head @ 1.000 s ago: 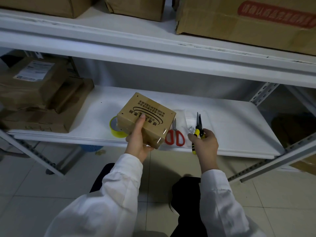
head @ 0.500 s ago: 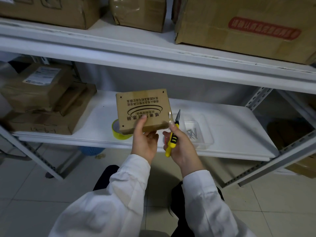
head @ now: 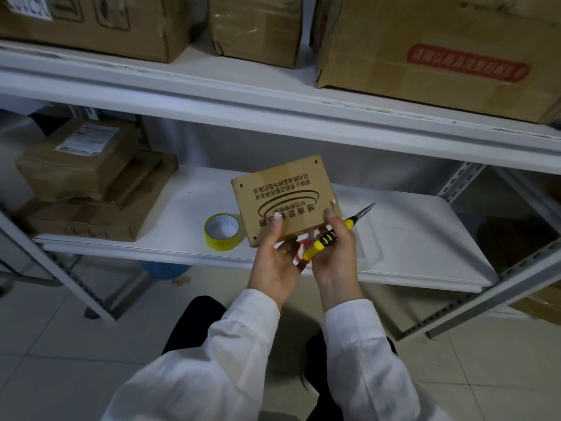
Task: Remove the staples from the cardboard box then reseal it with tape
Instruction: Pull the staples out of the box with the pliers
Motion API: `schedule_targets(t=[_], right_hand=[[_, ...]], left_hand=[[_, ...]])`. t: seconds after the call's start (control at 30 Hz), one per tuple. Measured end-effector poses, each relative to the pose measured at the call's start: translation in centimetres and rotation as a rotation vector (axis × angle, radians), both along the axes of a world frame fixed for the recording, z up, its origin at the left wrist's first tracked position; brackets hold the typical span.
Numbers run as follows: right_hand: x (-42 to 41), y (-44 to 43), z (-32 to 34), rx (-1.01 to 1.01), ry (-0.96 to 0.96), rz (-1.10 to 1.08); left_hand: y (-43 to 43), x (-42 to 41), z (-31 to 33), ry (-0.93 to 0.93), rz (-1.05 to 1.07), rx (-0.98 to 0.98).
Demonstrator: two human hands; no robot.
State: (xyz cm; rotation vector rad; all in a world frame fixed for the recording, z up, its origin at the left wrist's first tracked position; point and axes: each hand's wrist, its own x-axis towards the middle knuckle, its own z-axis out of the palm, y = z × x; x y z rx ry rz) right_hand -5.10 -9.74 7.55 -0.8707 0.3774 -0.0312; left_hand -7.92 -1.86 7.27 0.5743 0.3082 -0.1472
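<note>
The cardboard box (head: 285, 192) is held up in front of the shelf (head: 425, 238), printed face toward the person, its long axis running left to right with the right end higher. The left hand (head: 274, 262) grips its lower edge, fingers curled behind and thumb on the print. The right hand (head: 334, 256) is nearer the box's right edge, where a small glint (head: 334, 203) may be a staple. Its fingers wrap the pliers (head: 349, 223) and its thumb tip touches the box's lower right corner. The pliers' nose points up and right, away from the box, so it likely has to swing back left. A tape roll (head: 223, 238), scissors (head: 300, 253) and a clear tray (head: 372, 253) lie on the shelf behind, not in the way.
</note>
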Motion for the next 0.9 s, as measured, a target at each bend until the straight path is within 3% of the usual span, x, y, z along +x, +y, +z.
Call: schedule_targets(t=[0.1, 0.2, 0.33, 0.43, 0.53, 0.67, 0.9], right_hand=[[0.3, -1.5, 0.6, -0.115, 0.044, -0.042], [0.6, -3.3, 0.9, -0.270, -0.011, 0.004], [0.4, -4.5, 1.1, -0.466, -0.073, 0.169], [0.3, -4.6, 1.2, -0.496, -0.098, 0.316], [0.3, -4.1, 1.1, -0.513, -0.093, 0.417], [0.3, -4.0, 1.1, -0.535, -0.140, 0.469], [0.2, -3.4, 1.2, -0.577, -0.146, 0.390]], left_hand=[[1.1, 0.3, -0.6, 0.138, 0.149, 0.030], [2.9, 0.9, -1.2, 0.252, 0.282, 0.231], [4.8, 1.6, -0.7, 0.123, 0.217, 0.702], [5.8, 1.7, -0.5, 0.039, 0.092, 0.914], [6.2, 1.7, -0.3, -0.005, -0.078, 0.916], [6.5, 1.0, -0.5, -0.099, -0.214, 0.766], [6.5, 1.3, -1.0, -0.104, -0.061, 0.662]])
